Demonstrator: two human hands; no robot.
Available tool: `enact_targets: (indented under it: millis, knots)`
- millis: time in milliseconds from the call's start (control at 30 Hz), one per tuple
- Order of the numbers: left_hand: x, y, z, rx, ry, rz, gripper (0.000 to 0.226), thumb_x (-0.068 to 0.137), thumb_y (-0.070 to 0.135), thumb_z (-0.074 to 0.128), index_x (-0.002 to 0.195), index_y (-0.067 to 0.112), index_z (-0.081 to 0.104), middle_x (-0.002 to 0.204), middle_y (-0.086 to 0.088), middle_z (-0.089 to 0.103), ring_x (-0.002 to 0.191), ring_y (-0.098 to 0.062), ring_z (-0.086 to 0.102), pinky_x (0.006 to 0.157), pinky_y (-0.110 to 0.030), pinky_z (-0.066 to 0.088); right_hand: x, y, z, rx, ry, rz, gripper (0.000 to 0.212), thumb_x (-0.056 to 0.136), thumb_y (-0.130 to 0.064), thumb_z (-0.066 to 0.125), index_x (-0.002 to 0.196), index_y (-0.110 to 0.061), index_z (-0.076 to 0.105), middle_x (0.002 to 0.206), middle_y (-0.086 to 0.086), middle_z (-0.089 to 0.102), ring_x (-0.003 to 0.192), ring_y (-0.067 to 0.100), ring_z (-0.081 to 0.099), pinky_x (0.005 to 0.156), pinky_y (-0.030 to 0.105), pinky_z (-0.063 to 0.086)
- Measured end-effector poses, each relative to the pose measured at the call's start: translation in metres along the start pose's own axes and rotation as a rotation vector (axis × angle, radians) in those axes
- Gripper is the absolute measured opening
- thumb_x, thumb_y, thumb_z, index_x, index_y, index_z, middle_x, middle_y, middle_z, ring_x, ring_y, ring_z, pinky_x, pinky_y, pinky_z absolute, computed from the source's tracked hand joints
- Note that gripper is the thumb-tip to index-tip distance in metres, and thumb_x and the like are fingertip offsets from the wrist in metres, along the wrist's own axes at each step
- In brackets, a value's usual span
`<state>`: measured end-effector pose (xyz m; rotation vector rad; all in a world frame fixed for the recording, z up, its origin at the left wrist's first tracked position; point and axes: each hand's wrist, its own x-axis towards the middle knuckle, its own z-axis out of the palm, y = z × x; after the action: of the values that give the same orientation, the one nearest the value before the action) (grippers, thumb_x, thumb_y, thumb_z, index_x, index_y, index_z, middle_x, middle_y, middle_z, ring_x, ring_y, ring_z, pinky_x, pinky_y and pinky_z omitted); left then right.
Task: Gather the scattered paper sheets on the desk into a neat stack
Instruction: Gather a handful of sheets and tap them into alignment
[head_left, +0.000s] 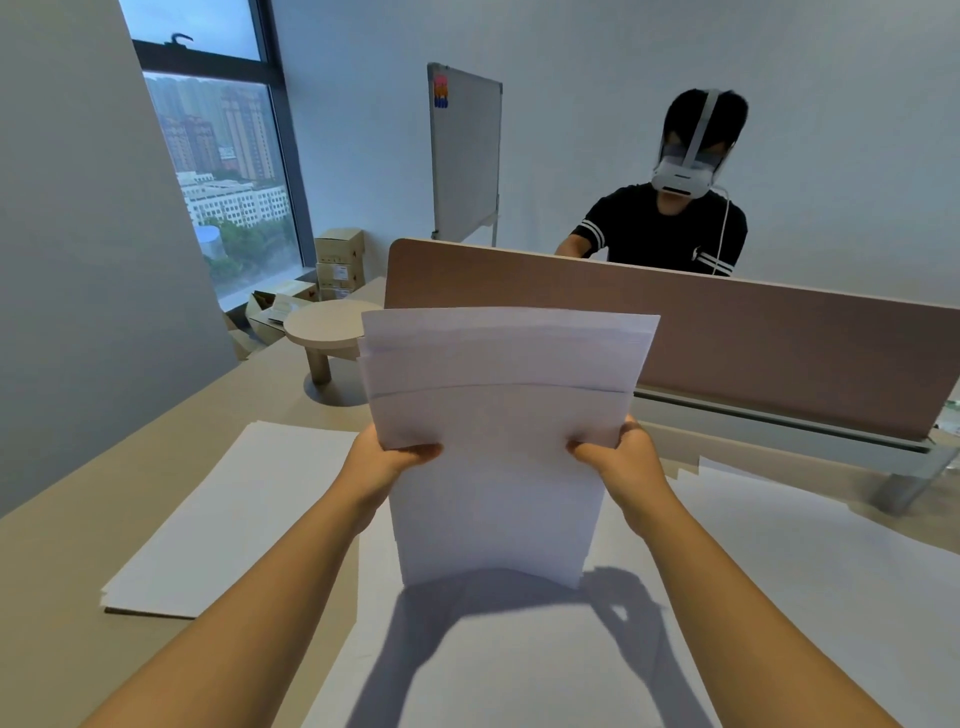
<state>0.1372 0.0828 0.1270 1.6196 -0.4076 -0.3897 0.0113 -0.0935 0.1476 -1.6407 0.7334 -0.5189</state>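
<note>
Both hands (511, 457) grip upright sheets (498, 436) on desk (62, 571).

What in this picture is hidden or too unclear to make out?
Head view, the only one:
- Fingers of the left hand and right hand: behind the held sheets; only thumbs show.
- Sheet count: edges too fine.
- Loose sheets on the desk: cut off by the bottom and right edges.
- Person opposite: lower body behind the partition.
- Whiteboard magnets: too small.
</note>
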Motion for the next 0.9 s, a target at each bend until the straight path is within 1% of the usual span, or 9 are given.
enact_targets:
  millis: [133, 267, 400, 533, 600, 700, 767, 833, 900]
  knots:
    - [0.009, 0.010, 0.006, -0.070, 0.010, 0.012, 0.032, 0.085, 0.002, 0.059, 0.115, 0.013, 0.052, 0.101, -0.005, 0.060, 0.089, -0.021, 0.058, 0.076, -0.032, 0.047, 0.003, -0.010, 0.004, -0.003, 0.076, -0.084, 0.033, 0.091, -0.006, 0.054, 0.124, -0.001, 0.050, 0.119, 0.014, 0.058, 0.103, 0.025, 0.055, 0.087, 0.033, 0.045]
    - [0.013, 0.014, 0.003, -0.101, -0.027, 0.006, 0.031, 0.084, 0.005, 0.061, 0.111, 0.017, 0.052, 0.094, 0.001, 0.061, 0.084, -0.014, 0.059, 0.071, -0.030, 0.050, 0.007, -0.011, 0.001, -0.045, 0.039, -0.099, 0.041, 0.089, -0.004, 0.056, 0.127, -0.004, 0.041, 0.124, 0.013, 0.053, 0.114, 0.028, 0.052, 0.089, 0.031, 0.042]
    - [0.010, 0.003, -0.003, -0.056, -0.045, -0.050, 0.044, 0.083, 0.007, 0.062, 0.125, 0.012, 0.049, 0.111, -0.007, 0.060, 0.102, -0.028, 0.058, 0.085, -0.041, 0.050, 0.008, -0.015, -0.002, -0.058, 0.058, -0.136, 0.056, 0.086, 0.001, 0.059, 0.133, -0.009, 0.030, 0.129, 0.012, 0.047, 0.113, 0.024, 0.050, 0.086, 0.026, 0.041]
    - [0.009, 0.000, -0.005, -0.042, -0.057, -0.065, 0.044, 0.084, 0.006, 0.062, 0.126, 0.010, 0.049, 0.115, -0.008, 0.058, 0.105, -0.029, 0.057, 0.087, -0.043, 0.049, 0.007, -0.030, -0.003, -0.107, 0.135, -0.384, 0.091, 0.082, 0.003, 0.063, 0.146, -0.024, 0.004, 0.143, 0.010, 0.036, 0.125, 0.022, 0.044, 0.097, 0.029, 0.044]
    - [0.009, -0.001, -0.005, -0.036, -0.055, -0.073, 0.045, 0.084, 0.007, 0.062, 0.126, 0.009, 0.049, 0.116, -0.009, 0.057, 0.106, -0.029, 0.056, 0.089, -0.044, 0.048, 0.005, -0.037, -0.004, -0.256, 0.157, -0.501, 0.096, 0.082, 0.001, 0.064, 0.147, -0.027, 0.000, 0.151, 0.006, 0.023, 0.128, 0.013, 0.036, 0.099, 0.027, 0.042]
    - [0.008, -0.003, -0.005, -0.037, -0.046, -0.082, 0.045, 0.083, 0.007, 0.062, 0.126, 0.009, 0.049, 0.115, -0.009, 0.057, 0.106, -0.029, 0.056, 0.090, -0.045, 0.048, 0.004, -0.045, -0.008, -0.501, 0.099, -0.542, 0.085, 0.084, -0.006, 0.063, 0.146, -0.033, 0.012, 0.145, 0.006, 0.023, 0.104, 0.007, 0.035, 0.081, 0.019, 0.038]
    - [0.009, -0.005, -0.006, -0.042, -0.036, -0.085, 0.044, 0.083, 0.007, 0.063, 0.125, 0.010, 0.049, 0.114, -0.008, 0.057, 0.106, -0.029, 0.056, 0.090, -0.045, 0.048, 0.007, -0.048, -0.013, -0.597, 0.074, -0.541, 0.064, 0.085, -0.010, 0.063, 0.139, -0.028, 0.034, 0.139, 0.006, 0.030, 0.097, 0.009, 0.038, 0.079, 0.018, 0.038]
    - [0.008, -0.007, -0.006, -0.039, -0.032, -0.083, 0.040, 0.084, 0.008, 0.063, 0.121, 0.012, 0.049, 0.113, -0.008, 0.057, 0.105, -0.028, 0.056, 0.089, -0.044, 0.048, 0.008, -0.047, -0.016, -0.639, 0.067, -0.545, 0.045, 0.086, -0.011, 0.061, 0.128, -0.021, 0.049, 0.134, 0.004, 0.035, 0.099, 0.014, 0.045, 0.079, 0.018, 0.037]
    - [0.008, -0.010, -0.005, -0.031, -0.024, -0.084, 0.038, 0.084, 0.009, 0.063, 0.119, 0.014, 0.049, 0.113, -0.007, 0.057, 0.104, -0.028, 0.056, 0.089, -0.044, 0.048, 0.008, -0.045, -0.017, -0.671, 0.047, -0.556, 0.045, 0.087, -0.010, 0.059, 0.130, -0.021, 0.050, 0.136, 0.003, 0.035, 0.112, 0.019, 0.048, 0.082, 0.016, 0.036]
